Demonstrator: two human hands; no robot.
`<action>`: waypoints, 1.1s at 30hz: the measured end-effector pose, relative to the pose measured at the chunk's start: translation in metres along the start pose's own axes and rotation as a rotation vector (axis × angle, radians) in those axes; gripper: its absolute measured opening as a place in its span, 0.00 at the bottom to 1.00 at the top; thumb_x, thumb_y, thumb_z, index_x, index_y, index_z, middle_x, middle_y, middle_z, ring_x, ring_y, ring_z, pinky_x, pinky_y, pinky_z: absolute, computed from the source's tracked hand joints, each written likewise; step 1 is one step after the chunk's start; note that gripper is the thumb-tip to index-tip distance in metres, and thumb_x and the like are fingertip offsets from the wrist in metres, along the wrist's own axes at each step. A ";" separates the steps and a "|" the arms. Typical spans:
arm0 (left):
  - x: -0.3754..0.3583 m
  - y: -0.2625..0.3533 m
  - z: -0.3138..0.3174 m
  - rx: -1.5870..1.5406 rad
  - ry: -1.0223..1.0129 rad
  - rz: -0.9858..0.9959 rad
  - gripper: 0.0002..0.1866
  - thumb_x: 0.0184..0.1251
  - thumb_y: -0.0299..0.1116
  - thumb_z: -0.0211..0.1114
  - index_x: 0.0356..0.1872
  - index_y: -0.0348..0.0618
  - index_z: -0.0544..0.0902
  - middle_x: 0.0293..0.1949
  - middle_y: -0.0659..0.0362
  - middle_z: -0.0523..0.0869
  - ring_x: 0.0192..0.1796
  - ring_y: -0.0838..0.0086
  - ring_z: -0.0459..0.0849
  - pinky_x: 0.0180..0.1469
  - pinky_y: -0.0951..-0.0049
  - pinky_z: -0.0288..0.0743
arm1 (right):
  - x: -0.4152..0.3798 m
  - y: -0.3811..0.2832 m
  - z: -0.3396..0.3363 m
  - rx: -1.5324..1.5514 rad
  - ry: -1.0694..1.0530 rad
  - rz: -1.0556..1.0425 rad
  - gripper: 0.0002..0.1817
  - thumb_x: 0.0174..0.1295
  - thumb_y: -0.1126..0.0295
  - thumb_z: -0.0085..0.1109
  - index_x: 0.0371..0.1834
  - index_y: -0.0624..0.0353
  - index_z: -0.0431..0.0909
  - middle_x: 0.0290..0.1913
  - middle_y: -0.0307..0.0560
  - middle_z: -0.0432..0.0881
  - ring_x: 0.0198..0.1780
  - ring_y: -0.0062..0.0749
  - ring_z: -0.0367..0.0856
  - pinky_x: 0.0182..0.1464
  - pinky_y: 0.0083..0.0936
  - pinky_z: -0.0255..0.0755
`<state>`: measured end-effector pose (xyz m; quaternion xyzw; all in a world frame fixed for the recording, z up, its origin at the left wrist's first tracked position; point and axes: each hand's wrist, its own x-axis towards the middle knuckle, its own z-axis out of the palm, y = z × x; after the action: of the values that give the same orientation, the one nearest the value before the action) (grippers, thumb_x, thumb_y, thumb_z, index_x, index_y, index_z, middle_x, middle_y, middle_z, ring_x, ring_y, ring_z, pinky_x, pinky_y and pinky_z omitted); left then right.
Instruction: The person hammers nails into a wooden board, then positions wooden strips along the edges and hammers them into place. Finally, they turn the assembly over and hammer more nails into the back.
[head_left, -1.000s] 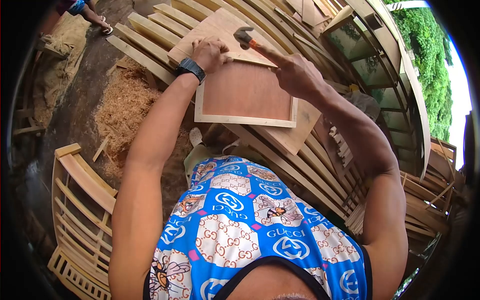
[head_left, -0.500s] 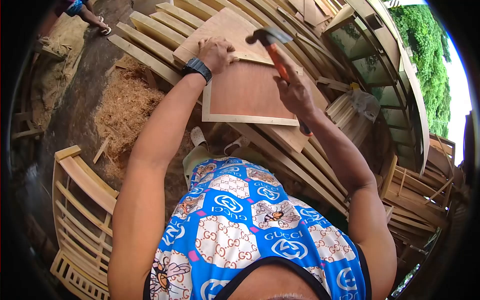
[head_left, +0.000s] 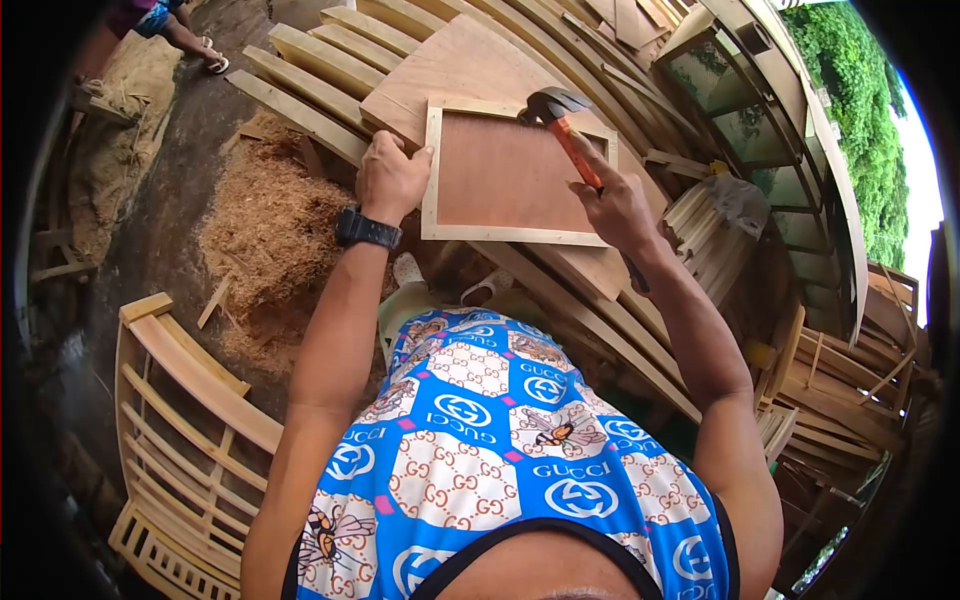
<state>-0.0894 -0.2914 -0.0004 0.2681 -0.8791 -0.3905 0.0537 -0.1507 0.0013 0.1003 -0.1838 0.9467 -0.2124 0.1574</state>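
A framed plywood panel (head_left: 510,172), reddish in the middle with pale strips along its edges, lies on a larger plywood sheet (head_left: 400,95). My left hand (head_left: 393,178), with a black watch at the wrist, is closed at the panel's left edge, its thumb against the pale strip and its fingers curled down beside it. In my right hand (head_left: 620,205) is a claw hammer (head_left: 578,150) with an orange and black handle. Its head overlaps the panel's far strip in this view.
Long wooden boards (head_left: 310,108) lie stacked beneath the sheet. Wood shavings (head_left: 262,215) cover the floor at left, near a slatted wooden piece (head_left: 185,420). A glass-paned cabinet (head_left: 745,130) stands at right. Another person's legs (head_left: 190,35) show at upper left.
My left hand has moved from the panel's far strip to its left edge. The hammer head has come down and to the right, over the far strip.
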 end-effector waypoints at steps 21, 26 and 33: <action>-0.013 -0.008 0.035 -0.227 -0.283 -0.122 0.20 0.63 0.46 0.77 0.37 0.34 0.89 0.33 0.47 0.91 0.36 0.61 0.90 0.42 0.61 0.81 | 0.073 -0.089 -0.022 0.238 -0.002 -0.047 0.35 0.75 0.69 0.62 0.84 0.48 0.62 0.25 0.37 0.77 0.22 0.18 0.76 0.24 0.22 0.74; -0.016 -0.004 0.035 -0.188 -0.248 -0.070 0.21 0.63 0.47 0.77 0.36 0.34 0.88 0.34 0.45 0.91 0.37 0.55 0.90 0.43 0.58 0.81 | 0.070 -0.091 -0.042 0.162 -0.345 0.074 0.35 0.71 0.67 0.66 0.81 0.51 0.67 0.33 0.52 0.87 0.27 0.37 0.84 0.34 0.36 0.82; -0.019 -0.001 0.035 -0.180 -0.259 -0.077 0.22 0.63 0.47 0.77 0.36 0.34 0.88 0.35 0.44 0.91 0.39 0.52 0.91 0.44 0.58 0.82 | 0.059 -0.072 -0.009 0.057 -0.064 -0.149 0.34 0.68 0.65 0.66 0.79 0.49 0.69 0.53 0.68 0.87 0.48 0.57 0.89 0.54 0.43 0.80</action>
<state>-0.0833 -0.2591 -0.0233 0.2432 -0.8292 -0.5006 -0.0512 -0.1858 -0.0808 0.1285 -0.2561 0.9185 -0.2442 0.1767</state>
